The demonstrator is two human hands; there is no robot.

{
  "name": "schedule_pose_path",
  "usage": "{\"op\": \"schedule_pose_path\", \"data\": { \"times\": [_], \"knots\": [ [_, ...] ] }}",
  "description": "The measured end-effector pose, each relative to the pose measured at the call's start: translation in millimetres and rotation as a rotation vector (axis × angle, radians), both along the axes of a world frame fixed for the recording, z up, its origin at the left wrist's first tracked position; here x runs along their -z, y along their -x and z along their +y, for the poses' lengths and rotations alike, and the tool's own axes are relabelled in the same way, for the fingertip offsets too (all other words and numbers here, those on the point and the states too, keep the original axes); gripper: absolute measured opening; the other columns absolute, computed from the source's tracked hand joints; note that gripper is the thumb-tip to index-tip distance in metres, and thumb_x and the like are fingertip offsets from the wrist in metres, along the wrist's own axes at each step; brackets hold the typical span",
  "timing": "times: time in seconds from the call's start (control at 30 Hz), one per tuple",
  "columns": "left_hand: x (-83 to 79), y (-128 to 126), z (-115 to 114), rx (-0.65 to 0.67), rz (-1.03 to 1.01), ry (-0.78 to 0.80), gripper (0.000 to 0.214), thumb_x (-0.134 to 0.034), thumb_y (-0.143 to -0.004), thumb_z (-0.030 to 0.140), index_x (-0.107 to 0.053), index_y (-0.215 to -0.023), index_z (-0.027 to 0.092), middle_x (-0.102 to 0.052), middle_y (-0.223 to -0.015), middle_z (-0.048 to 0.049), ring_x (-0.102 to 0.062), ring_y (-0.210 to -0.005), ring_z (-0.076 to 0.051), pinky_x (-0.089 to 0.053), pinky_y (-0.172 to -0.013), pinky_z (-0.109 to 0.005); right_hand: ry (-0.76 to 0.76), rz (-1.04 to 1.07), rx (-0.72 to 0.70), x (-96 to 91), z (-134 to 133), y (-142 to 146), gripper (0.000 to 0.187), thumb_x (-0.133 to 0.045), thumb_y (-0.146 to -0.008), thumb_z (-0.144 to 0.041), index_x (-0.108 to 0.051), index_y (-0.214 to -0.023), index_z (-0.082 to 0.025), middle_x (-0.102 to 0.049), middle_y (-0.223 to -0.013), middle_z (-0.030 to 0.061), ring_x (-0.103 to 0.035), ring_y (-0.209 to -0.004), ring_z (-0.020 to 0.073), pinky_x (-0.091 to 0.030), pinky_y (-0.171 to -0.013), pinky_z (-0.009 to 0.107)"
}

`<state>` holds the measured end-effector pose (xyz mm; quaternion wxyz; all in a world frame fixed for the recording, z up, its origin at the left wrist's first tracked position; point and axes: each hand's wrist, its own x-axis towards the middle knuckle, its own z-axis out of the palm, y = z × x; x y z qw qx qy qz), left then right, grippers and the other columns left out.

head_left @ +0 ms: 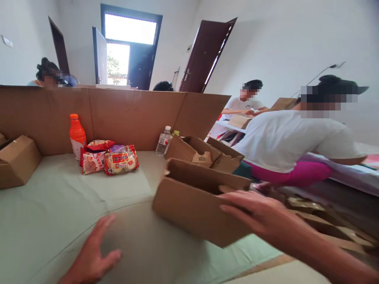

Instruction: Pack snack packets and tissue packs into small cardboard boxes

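Note:
My right hand (pixel 251 207) grips the near right wall of an open cardboard box (pixel 195 205), fingers over its top edge. The box is tilted, its right end raised off the pale green cloth (pixel 127 236). Its inside is dark, so I cannot tell what it contains. Low on the left, my left hand (pixel 94 252) is over the cloth with thumb and fingers apart, holding nothing. It is apart from the box. Behind the held box stand more open cardboard boxes (pixel 204 154).
An orange bottle (pixel 77 134), snack packets (pixel 121 159) and a clear water bottle (pixel 162 142) stand before a cardboard screen (pixel 133 118). Another cardboard box (pixel 20 161) is at left. A person in a white shirt (pixel 284 138) sits close on the right; others are farther back.

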<state>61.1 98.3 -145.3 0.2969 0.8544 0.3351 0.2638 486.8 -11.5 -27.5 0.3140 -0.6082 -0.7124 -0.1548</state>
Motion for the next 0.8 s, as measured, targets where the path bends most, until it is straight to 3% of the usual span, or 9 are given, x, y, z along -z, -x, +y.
{"op": "schedule_pose_path", "data": {
  "times": [0.07,0.13,0.23,0.3,0.4,0.5,0.63,0.8],
  "knots": [
    [-27.1,28.4,2.8,-0.142,-0.059,-0.053,0.069,-0.057,-0.09,0.05,-0.035,-0.153,0.034,-0.048,-0.154,-0.0107,-0.054,-0.134,-0.034,-0.048,-0.109,-0.054,0.111,-0.085,-0.195,-10.8,10.9,57.9,0.034,-0.047,-0.1,-0.044,-0.074,-0.088,-0.026,-0.075,-0.078,0.0043,-0.069,-0.072,0.0202,-0.053,-0.07,0.036],
    [-49.8,45.3,-6.7,-0.225,-0.136,-0.117,0.073,-0.055,-0.09,0.054,-0.03,-0.155,0.034,-0.041,-0.158,-0.0105,-0.052,-0.136,-0.035,-0.048,-0.109,-0.055,0.247,-0.122,-0.367,-16.7,22.5,107.5,0.032,-0.043,-0.103,-0.028,-0.069,-0.085,-0.023,-0.072,-0.076,0.0037,-0.065,-0.074,0.018,-0.05,-0.072,0.033],
    [-77.2,51.5,-32.1,-0.249,-0.238,-0.258,0.073,-0.057,-0.09,0.051,-0.029,-0.155,0.033,-0.035,-0.161,-0.0092,-0.04,-0.145,-0.035,-0.04,-0.116,-0.055,0.355,-0.153,-0.568,-18.4,35.6,158.1,0.035,-0.04,-0.103,-0.023,-0.065,-0.079,-0.022,-0.066,-0.072,0.003,-0.06,-0.072,0.0167,-0.046,-0.068,0.029],
    [-89.5,47.1,-45.4,-0.236,-0.241,-0.391,0.069,-0.06,-0.09,0.037,-0.033,-0.153,0.031,-0.046,-0.154,-0.0094,-0.042,-0.144,-0.032,-0.037,-0.119,-0.054,0.409,-0.163,-0.644,-21.3,41.1,176.2,0.038,-0.039,-0.105,-0.031,-0.065,-0.079,-0.021,-0.066,-0.074,0.0036,-0.06,-0.073,0.0171,-0.046,-0.068,0.029],
    [-96.0,38.1,-52.0,-0.231,-0.206,-0.592,0.064,-0.059,-0.085,0.016,-0.042,-0.146,0.026,-0.069,-0.122,-0.0072,-0.057,-0.128,-0.027,-0.04,-0.115,-0.052,0.525,-0.156,-0.719,-36.2,48.7,191.4,0.053,-0.038,-0.101,-0.059,-0.07,-0.086,-0.02,-0.07,-0.084,0.0063,-0.064,-0.078,0.0187,-0.047,-0.071,0.03],
    [-93.1,32.8,-48.1,-0.187,-0.158,-0.654,0.048,-0.056,-0.082,0.011,-0.054,-0.129,0.023,-0.074,-0.099,-0.0036,-0.066,-0.111,-0.025,-0.041,-0.112,-0.052,0.707,-0.25,-0.724,-57.2,62.2,207.4,0.066,-0.038,-0.094,-0.073,-0.074,-0.088,-0.017,-0.072,-0.084,0.0083,-0.066,-0.077,0.0204,-0.045,-0.069,0.03],
    [-89.2,30.3,-42.5,-0.164,-0.114,-0.673,0.037,-0.052,-0.083,0.009,-0.058,-0.117,0.02,-0.071,-0.102,-0.0054,-0.067,-0.103,-0.022,-0.037,-0.113,-0.053,0.965,-0.52,-0.514,-76.5,88.1,227.2,0.082,-0.032,-0.092,-0.078,-0.077,-0.077,-0.011,-0.071,-0.069,0.0126,-0.059,-0.059,0.0195,-0.033,-0.055,0.029],
    [-89.8,31.0,-47.6,-0.169,-0.04,-0.663,0.036,-0.049,-0.082,0.005,-0.055,-0.115,0.02,-0.069,-0.107,-0.006,-0.063,-0.113,-0.021,-0.034,-0.115,-0.048,0.943,-0.474,-0.476,-87.8,95.6,207.1,0.082,-0.024,-0.096,-0.074,-0.07,-0.064,-0.015,-0.06,-0.056,0.0064,-0.043,-0.05,0.0136,-0.026,-0.053,0.03]
  ]
}}
